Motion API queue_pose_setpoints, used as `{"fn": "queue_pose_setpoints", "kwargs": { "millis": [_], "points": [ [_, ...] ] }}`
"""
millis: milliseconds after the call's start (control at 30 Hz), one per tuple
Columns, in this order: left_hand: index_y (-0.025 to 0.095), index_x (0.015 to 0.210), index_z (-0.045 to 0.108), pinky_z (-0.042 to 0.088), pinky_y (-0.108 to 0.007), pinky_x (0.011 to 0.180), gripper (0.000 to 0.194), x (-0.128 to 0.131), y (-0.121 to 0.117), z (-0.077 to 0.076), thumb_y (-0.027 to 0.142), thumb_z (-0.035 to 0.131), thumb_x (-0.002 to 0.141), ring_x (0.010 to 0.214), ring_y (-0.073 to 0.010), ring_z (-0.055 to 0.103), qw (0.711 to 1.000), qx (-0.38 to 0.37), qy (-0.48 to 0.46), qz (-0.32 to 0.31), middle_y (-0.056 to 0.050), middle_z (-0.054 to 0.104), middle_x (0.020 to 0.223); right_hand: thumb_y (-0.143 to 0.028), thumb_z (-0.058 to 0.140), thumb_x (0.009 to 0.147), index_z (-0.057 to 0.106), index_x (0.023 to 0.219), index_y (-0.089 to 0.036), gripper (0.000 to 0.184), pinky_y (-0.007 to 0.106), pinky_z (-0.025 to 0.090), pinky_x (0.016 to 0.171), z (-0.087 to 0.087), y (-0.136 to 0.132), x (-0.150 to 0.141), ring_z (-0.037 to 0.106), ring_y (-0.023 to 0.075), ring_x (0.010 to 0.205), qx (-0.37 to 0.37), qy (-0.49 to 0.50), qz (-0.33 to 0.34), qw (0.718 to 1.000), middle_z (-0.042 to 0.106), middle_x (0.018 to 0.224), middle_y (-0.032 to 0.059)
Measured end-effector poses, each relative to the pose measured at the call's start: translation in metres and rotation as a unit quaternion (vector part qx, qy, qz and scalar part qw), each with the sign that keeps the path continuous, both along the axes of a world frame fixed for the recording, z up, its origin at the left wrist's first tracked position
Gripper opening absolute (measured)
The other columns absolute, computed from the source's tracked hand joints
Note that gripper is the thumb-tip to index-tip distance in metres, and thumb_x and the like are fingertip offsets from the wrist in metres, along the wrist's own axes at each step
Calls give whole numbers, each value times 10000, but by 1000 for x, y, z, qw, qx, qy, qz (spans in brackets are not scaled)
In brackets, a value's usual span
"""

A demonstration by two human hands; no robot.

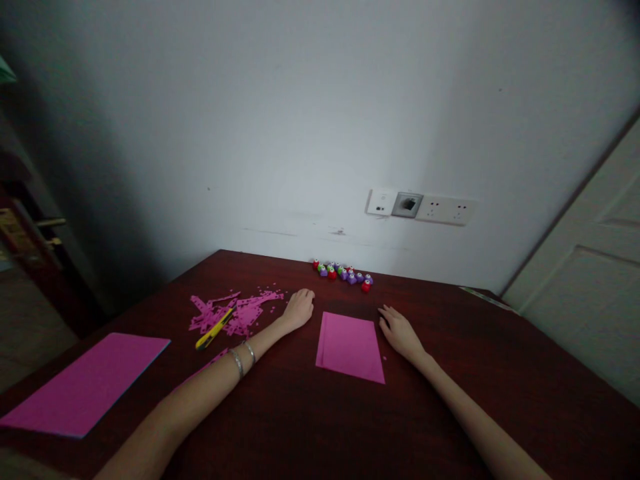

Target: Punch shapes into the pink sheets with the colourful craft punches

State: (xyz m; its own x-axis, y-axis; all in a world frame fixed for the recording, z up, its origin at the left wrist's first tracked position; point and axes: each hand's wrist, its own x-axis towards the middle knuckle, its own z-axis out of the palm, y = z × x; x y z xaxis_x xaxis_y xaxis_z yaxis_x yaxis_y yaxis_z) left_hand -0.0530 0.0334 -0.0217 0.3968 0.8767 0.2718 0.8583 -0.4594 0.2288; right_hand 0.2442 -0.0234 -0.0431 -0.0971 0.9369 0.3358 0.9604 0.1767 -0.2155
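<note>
My left hand rests palm down on the dark red table, its fingers slightly bent and nothing visible in them. It lies between the pink scraps and a pink sheet. The sheet lies flat in front of me, with a second edge showing along its left side. To the right of that sheet, my right hand lies on the tabletop with fingers stretched out and holds nothing. Neither hand touches the sheet. A yellow and black utility knife lies among the scraps, left of my left hand.
Several small red, purple and green toy-like pieces are grouped near the wall edge of the table. A larger pink stack of sheets lies at the left. Wall sockets are above the table; a white door stands at the right.
</note>
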Motion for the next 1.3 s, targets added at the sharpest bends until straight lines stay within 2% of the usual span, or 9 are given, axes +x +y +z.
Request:
{"fn": "queue_pose_setpoints", "kwargs": {
  "millis": [200,533,767,967,1133,1300],
  "points": [
    [145,1029,504,343,-337,921,276,-1,1,-2,86,386,787,1046,-198,474,1000,3,5,-2,-96,524,1098,-207,371,848,539,1198,-30,427,398,313,1027,-2,1,1,406,260,1237,0,-14,-5,1000,477,1300,199],
    [156,1074,493,325,-351,970,312,-5,-3,2,92,371,793,1108,-203,449,1000,-5,11,-16,-94,516,1148,-212,385,845,534,1214,-77,421,397,315,1029,-2,0,2,393,243,1249,-2,7,-10,1000,479,1314,150],
    [143,1065,495,321,-360,973,311,-6,0,-4,87,366,788,1101,-206,454,999,14,1,-31,-105,525,1122,-207,395,837,535,1211,-78,420,410,309,1034,-2,-2,1,389,246,1252,0,19,-9,1000,475,1315,155],
    [143,1052,504,335,-350,949,292,-4,3,-5,104,392,786,1081,-207,472,1000,-8,-24,-3,-100,537,1118,-197,391,831,552,1187,-61,413,413,314,1031,-2,-3,0,404,256,1240,2,12,-12,1000,486,1301,171],
    [151,1052,496,373,-320,882,275,0,18,-1,159,445,782,1007,-201,511,998,-6,-52,32,-90,557,1067,-189,396,822,559,1179,-77,408,419,330,1019,-1,-2,-1,411,254,1234,3,9,-18,1000,493,1297,161],
    [139,1025,516,388,-308,854,276,12,56,8,295,507,798,986,-209,525,994,3,-88,61,-95,577,1032,-203,389,830,549,1193,-94,412,416,326,1021,0,-4,-1,406,244,1238,1,6,-20,1000,493,1300,145]
  ]
}}
